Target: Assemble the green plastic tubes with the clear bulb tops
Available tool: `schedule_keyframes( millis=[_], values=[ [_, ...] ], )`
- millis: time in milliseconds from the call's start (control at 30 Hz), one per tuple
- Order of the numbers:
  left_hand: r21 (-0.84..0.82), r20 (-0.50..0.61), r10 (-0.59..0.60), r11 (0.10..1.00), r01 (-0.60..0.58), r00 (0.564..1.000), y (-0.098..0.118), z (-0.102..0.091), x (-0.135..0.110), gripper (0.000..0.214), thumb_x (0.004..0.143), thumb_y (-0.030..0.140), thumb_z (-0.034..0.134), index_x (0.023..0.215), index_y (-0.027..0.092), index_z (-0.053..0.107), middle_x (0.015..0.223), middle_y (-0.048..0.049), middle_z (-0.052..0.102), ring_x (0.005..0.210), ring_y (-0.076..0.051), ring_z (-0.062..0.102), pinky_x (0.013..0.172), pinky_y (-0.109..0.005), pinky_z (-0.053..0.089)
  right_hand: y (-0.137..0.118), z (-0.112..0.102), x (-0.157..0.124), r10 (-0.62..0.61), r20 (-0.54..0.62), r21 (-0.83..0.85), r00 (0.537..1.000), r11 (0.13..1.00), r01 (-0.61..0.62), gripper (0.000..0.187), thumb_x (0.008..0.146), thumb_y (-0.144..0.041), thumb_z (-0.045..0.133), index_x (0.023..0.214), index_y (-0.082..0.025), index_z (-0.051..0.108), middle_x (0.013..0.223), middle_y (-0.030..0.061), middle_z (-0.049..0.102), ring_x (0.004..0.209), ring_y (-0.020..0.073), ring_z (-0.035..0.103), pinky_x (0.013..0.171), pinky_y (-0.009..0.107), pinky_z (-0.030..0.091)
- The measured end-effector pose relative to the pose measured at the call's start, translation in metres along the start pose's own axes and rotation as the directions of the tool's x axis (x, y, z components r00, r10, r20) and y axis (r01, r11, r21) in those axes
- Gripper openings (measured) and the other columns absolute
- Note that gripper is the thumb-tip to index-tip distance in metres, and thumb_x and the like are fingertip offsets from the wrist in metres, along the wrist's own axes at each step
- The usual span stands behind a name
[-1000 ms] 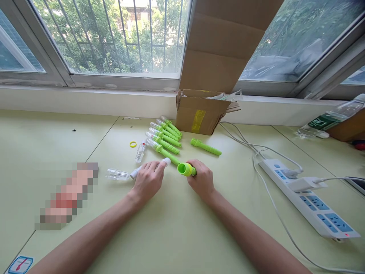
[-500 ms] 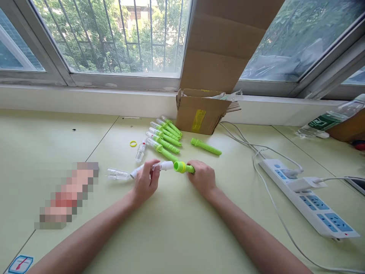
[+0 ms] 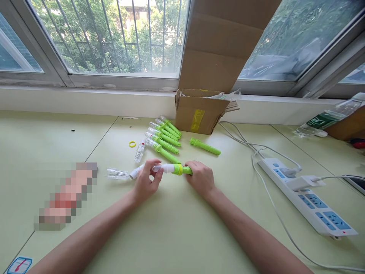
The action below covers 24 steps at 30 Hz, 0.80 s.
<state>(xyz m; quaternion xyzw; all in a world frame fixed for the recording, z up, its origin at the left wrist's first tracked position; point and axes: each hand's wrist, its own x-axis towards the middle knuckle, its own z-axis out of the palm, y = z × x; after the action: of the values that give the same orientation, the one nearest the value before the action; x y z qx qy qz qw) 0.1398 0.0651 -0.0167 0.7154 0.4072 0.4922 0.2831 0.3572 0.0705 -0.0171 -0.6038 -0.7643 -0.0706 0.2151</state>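
Note:
My left hand [image 3: 146,182] pinches a clear tube with a white end [image 3: 164,168]. My right hand [image 3: 202,177] grips a green handle [image 3: 182,170] with a ribbed collar. The white end sits inside the green handle's mouth, and both parts are held just above the table [image 3: 176,228]. Behind my hands lies a row of several assembled green-and-clear pieces [image 3: 164,136]. A lone green handle [image 3: 204,146] lies to their right. Two clear tubes [image 3: 117,174] [image 3: 139,151] and a white-capped tube [image 3: 136,172] lie to the left, with a yellow ring [image 3: 132,144] beyond them.
An open cardboard box [image 3: 199,112] stands at the back against the window sill. A white power strip [image 3: 308,196] with plugs and cables lies to the right. A plastic bottle [image 3: 327,120] lies at the far right. A blurred patch [image 3: 67,196] covers part of the table's left.
My left hand lifted the clear tube off the table and brought its white end into the green handle's mouth. The right hand turned the handle level toward it.

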Motion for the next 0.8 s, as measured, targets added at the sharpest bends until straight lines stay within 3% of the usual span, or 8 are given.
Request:
schedule_keyframes(
  millis=[233,433,633,800],
  values=[
    [-0.058,0.103,-0.087,0.994,0.093,0.991,-0.001,0.001,0.001,0.013,0.087,0.03,0.051,0.096,0.02,0.051,0.068,0.0029,0.051,0.054,-0.008,0.053,0.046,-0.019,0.041,-0.003,0.002,-0.002,-0.036,0.022,-0.008,0.999,0.999,0.037,0.016,0.08,-0.023,0.051,0.084,-0.021,0.066,0.079,0.0023,0.068,0.068,0.0147,0.055,0.055,0.027,0.024],
    [-0.168,0.136,-0.169,0.967,0.191,0.976,0.004,0.002,0.003,0.022,0.086,0.033,0.053,0.102,0.02,0.047,0.072,0.0025,0.054,0.053,-0.007,0.052,0.049,-0.02,0.044,-0.002,0.002,-0.002,-0.047,0.041,-0.01,0.998,0.999,0.047,0.018,0.08,-0.023,0.051,0.09,-0.021,0.066,0.081,0.0035,0.067,0.069,0.0149,0.055,0.056,0.027,0.024],
    [-0.29,0.188,-0.305,0.891,0.349,0.934,0.01,-0.001,0.009,0.03,0.085,0.039,0.054,0.107,0.019,0.046,0.068,0.0032,0.055,0.049,-0.008,0.052,0.045,-0.019,0.041,-0.002,0.002,-0.003,-0.064,0.042,-0.004,0.997,0.998,0.065,0.022,0.081,-0.026,0.052,0.098,-0.021,0.065,0.084,0.0038,0.065,0.069,0.0148,0.056,0.056,0.027,0.025],
    [-0.337,0.204,-0.348,0.853,0.399,0.915,0.011,-0.004,0.013,0.033,0.085,0.041,0.055,0.107,0.019,0.046,0.064,0.0038,0.056,0.048,-0.009,0.052,0.046,-0.021,0.042,-0.003,0.003,-0.004,-0.117,0.003,0.018,0.993,0.993,0.116,0.025,0.08,-0.03,0.054,0.101,-0.02,0.063,0.086,0.0034,0.064,0.069,0.0146,0.056,0.056,0.026,0.027]
  ],
)
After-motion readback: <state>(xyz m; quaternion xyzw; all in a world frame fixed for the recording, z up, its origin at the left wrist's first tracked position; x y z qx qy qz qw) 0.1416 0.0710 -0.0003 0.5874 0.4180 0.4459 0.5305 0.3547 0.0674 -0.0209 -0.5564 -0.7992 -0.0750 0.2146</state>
